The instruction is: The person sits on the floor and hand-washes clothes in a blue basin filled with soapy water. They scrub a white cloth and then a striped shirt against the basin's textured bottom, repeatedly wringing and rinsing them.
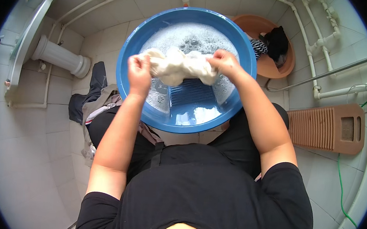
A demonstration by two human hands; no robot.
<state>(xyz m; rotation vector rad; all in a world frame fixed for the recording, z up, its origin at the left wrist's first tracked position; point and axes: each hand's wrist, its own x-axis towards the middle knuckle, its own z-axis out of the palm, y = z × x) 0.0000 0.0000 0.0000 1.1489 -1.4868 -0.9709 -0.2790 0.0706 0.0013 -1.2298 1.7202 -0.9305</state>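
Bunched white cloth, seemingly wet, stretches between my two hands over a blue washtub. My left hand is closed on the cloth's left end. The other end is pinched in my right hand. Foamy, soapy water fills the tub behind and beside the cloth. A ribbed blue washboard slope on the tub's near side lies just below the cloth. What kind of garment the cloth is, I cannot tell.
An orange basin with dark and striped clothes stands behind right. A brown washboard is at the right, by pipes and a green hose. Clothes lie on the floor at left, near a white pedestal.
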